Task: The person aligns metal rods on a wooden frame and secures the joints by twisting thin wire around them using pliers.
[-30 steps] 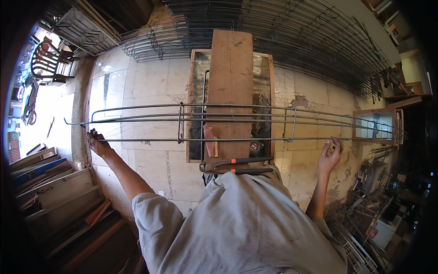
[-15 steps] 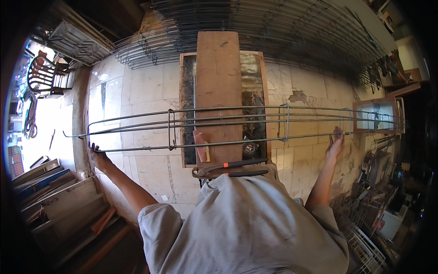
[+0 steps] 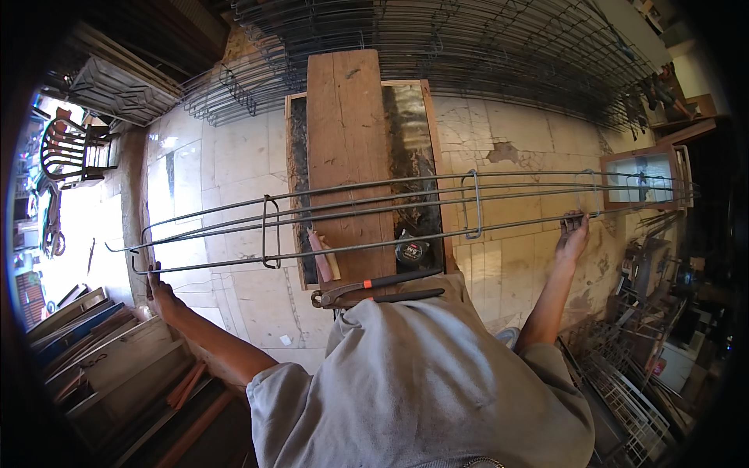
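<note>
A long, narrow rebar cage (image 3: 374,185) of thin steel rods with bent wire stirrups stretches across the view, above a thick wooden plank (image 3: 343,117). Near the cage's left end, the fingers of my left hand (image 3: 161,298) close around its nearest rod. Toward the far right, my right hand (image 3: 573,236) holds that same rod from below with bent fingertips. Steel pincers (image 3: 382,286) with black handles and orange bands lie at the plank's near end, against my shirt. A dark tape measure (image 3: 411,250) and a pinkish block-like piece (image 3: 323,256) are beside them.
Many similar steel cages (image 3: 468,47) are stacked along the far side. Boards (image 3: 101,343) lean at the lower left, near a wooden chair (image 3: 74,148). White wire racks (image 3: 624,405) and clutter fill the lower right. A glazed frame (image 3: 640,173) stands behind the cage's right end.
The cage has tilted, its left end coming nearer to me and its right end moving slightly farther away. Both hands have moved with it. The view has shifted a little.
</note>
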The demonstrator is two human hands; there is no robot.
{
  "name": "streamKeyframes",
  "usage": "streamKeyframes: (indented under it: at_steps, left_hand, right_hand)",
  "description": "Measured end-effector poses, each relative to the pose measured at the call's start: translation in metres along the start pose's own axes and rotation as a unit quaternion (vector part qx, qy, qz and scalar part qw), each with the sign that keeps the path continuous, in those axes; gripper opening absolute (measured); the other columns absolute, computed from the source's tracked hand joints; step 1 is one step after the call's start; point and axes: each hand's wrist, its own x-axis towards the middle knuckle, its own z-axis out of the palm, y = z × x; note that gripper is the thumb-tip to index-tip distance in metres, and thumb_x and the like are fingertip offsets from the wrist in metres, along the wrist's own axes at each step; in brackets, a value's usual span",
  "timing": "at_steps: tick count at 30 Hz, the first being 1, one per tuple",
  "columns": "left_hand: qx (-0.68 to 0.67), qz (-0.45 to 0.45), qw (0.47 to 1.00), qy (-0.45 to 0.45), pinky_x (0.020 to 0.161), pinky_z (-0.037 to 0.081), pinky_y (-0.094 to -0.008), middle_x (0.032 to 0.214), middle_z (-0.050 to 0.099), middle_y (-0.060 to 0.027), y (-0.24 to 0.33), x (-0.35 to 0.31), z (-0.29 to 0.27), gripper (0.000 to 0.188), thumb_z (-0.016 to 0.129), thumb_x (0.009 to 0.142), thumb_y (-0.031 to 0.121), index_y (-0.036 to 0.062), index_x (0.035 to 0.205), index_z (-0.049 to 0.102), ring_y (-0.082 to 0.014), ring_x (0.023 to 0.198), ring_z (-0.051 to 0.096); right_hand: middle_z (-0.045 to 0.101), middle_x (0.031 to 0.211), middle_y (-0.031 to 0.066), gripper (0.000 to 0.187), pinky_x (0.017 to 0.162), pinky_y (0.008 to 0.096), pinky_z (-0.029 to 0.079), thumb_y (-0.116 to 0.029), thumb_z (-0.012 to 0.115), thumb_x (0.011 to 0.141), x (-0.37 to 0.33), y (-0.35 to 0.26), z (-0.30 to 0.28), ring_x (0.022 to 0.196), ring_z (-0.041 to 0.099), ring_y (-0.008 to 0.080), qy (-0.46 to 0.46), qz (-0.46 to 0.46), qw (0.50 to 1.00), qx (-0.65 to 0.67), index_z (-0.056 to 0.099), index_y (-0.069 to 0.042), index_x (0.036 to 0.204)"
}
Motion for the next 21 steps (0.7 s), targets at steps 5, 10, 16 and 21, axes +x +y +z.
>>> streamKeyframes:
  at_steps: [5,10,16,21]
  left_hand:
    - [0.068,0.004,0.997,0.040,0.050,0.031,-0.0217,0.075,0.053,-0.0009,0.034,0.008,0.002,0.035,0.066,0.088,0.020,0.0049,0.119,0.067,-0.0057,0.054,0.040]
    - [0.059,0.025,0.998,0.026,0.047,0.019,-0.0251,0.060,0.033,0.0071,0.034,0.014,0.014,0.031,0.069,0.085,0.023,0.0060,0.111,0.072,-0.0051,0.050,0.027]
    - [0.118,0.054,0.991,-0.018,0.056,0.036,-0.0250,0.070,0.052,0.0007,-0.004,0.024,-0.004,0.038,0.068,0.087,0.026,0.0018,0.116,0.068,-0.0096,0.061,0.047]
    - [0.381,0.254,0.889,-0.024,0.065,0.043,-0.0268,0.079,0.061,-0.0034,-0.060,0.050,-0.051,0.040,0.066,0.089,0.026,-0.0004,0.119,0.065,-0.0128,0.070,0.055]
  right_hand:
    - [0.060,0.102,0.0061,0.029,0.088,0.0355,0.041,-0.034,0.049,0.102,0.000,-0.011,0.010,0.098,0.056,0.0176,-0.011,-0.009,0.999,0.035,0.057,-0.008,0.111]
    - [0.061,0.104,0.0042,0.028,0.088,0.0339,0.042,-0.033,0.048,0.102,0.007,-0.017,0.016,0.097,0.056,0.0165,-0.021,-0.009,0.999,0.028,0.058,-0.007,0.107]
    - [0.061,0.101,0.0032,0.026,0.086,0.0333,0.042,-0.031,0.048,0.102,0.003,-0.012,0.020,0.094,0.056,0.0161,0.011,0.000,1.000,0.014,0.058,-0.008,0.108]
    - [0.061,0.095,0.0031,0.026,0.078,0.0325,0.043,-0.033,0.048,0.101,0.012,0.009,-0.010,0.089,0.056,0.0158,-0.008,-0.002,1.000,0.002,0.059,-0.009,0.104]
